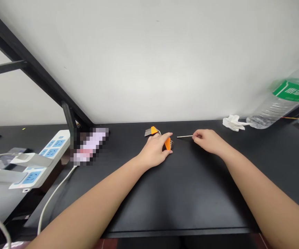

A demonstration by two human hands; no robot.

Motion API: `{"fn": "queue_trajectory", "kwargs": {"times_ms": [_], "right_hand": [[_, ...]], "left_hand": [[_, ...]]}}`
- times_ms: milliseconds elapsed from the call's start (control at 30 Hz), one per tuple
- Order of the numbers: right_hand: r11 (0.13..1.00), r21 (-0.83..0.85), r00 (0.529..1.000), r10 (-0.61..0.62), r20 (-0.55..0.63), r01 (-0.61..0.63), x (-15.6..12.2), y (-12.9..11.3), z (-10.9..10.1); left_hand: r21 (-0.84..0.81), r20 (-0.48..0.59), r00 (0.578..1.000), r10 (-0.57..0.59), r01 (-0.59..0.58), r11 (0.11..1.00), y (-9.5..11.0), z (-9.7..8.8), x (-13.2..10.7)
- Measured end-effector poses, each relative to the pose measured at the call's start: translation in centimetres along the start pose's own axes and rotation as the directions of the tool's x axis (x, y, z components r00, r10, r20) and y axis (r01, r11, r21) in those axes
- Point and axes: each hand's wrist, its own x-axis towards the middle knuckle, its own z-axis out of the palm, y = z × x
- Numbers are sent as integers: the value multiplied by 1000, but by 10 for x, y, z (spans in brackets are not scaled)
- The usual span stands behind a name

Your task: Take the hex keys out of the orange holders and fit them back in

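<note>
My left hand (154, 149) grips an orange hex key holder (167, 144) on the black tabletop, thumb and fingers closed around it. Dark key ends stick out of its right side, and another orange part (154, 130) with a row of silver key ends shows beyond my knuckles. Much of the holder lies hidden under the hand. To the right, my right hand (207, 140) pinches a thin metal hex key (184, 136) between thumb and fingertips. Its tip points left towards the holder, with a small gap between them. The gripped end is covered by my fingers.
A white power strip (41, 160) with plugged-in chargers stands at the left, near a blurred-out phone (91, 145) on a white cable (54, 193). A crumpled tissue (233, 123) and a large plastic bottle (279, 98) are at the back right. A black metal frame (40, 69) rises at left.
</note>
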Motion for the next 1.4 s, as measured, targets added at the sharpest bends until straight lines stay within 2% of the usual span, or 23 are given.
{"fn": "queue_trajectory", "kwargs": {"times_ms": [67, 133, 233, 333, 433, 633, 800, 1000, 1100, 1267, 1400], "right_hand": [[995, -95, 999, 15, -35, -18, 3, 5, 0], [985, -172, 993, -28, -119, 7, 3, 4, 2], [972, -134, 956, -217, -197, 194, -3, -7, 7], [888, 72, 890, -448, -83, 454, -14, -27, 17], [836, 133, 842, -539, 14, 532, -22, -43, 27], [856, 167, 865, -501, 31, 489, -20, -44, 34], [850, 351, 899, -436, 50, 393, -19, -42, 32], [785, 574, 925, -361, 116, 234, -18, -38, 31], [797, 562, 939, -329, 99, 220, -18, -37, 29], [851, 456, 956, -294, 3, 260, -19, -36, 26], [882, 428, 979, -199, -38, 196, -17, -31, 23]], "left_hand": [[0, 25, 1000, 8, -8, 1000, 2, 0, -1], [-4, 43, 998, 35, -35, 999, 4, -1, -2], [-4, 35, 994, 101, -101, 995, 7, -1, -3], [1, 23, 990, 137, -137, 991, 8, -1, -3], [-9, 44, 988, 149, -149, 989, 7, 0, -3], [-9, 96, 981, 166, -166, 986, 9, -1, -3], [-31, 140, 978, 154, -151, 988, 15, -6, -4], [-62, 143, 976, 165, -158, 985, 16, -7, -3], [-56, 124, 980, 153, -147, 988, 13, -6, -2], [-1, 81, 991, 103, -103, 995, 6, -2, -1], [41, 55, 998, 41, -43, 998, 3, -1, -1]]}}
